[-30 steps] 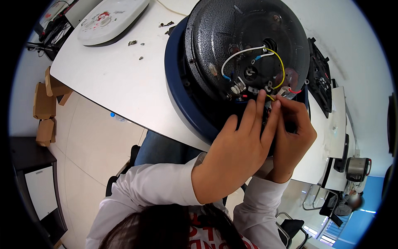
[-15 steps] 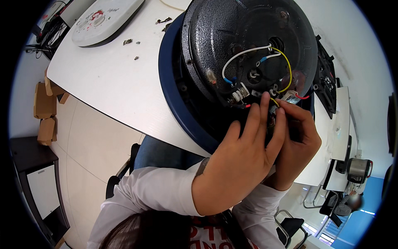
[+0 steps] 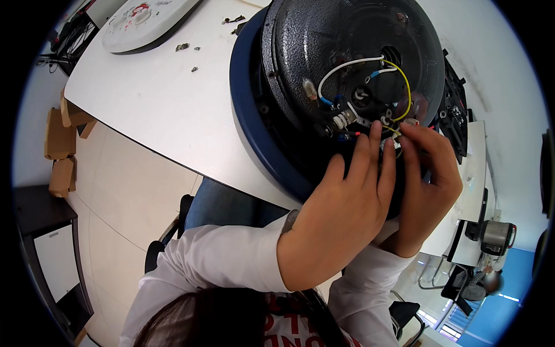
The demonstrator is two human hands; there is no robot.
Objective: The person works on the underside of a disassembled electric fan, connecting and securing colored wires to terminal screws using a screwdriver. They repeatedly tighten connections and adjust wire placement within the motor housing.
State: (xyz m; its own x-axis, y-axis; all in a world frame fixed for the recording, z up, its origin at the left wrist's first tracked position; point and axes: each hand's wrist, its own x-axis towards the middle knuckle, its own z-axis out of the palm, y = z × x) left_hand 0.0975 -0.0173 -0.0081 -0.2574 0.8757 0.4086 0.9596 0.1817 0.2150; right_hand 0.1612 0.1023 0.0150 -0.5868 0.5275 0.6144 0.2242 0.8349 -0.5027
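Note:
A dark, round metal cooker body [image 3: 324,34], with its wired face toward me, sits tilted inside a blue ring-shaped housing [image 3: 248,115]. White wire [image 3: 350,61] with blue ends and yellow wire [image 3: 409,92] come from a hole in it. A coiled spring part [image 3: 344,120] is near the lower rim. My left hand [image 3: 350,202] reaches over this rim, fingertips closed around a small spot by a short yellow wire [image 3: 393,129]. My right hand [image 3: 432,179] pinches at the same wire from the other side. Fingers partly hide what lies between them.
Small metal parts [image 3: 182,47] and a white lid [image 3: 136,26] lie on the white table [image 3: 144,98]. A black plastic part [image 3: 455,118] is right of the cooker. Cardboard boxes [image 3: 60,136] and a dark cabinet [image 3: 55,248] stand left; another person [image 3: 477,286] sits far right.
The view has shifted slightly. My right hand's index finger has lifted and spread a little from the left fingertips, and both hands stay at the short yellow wire.

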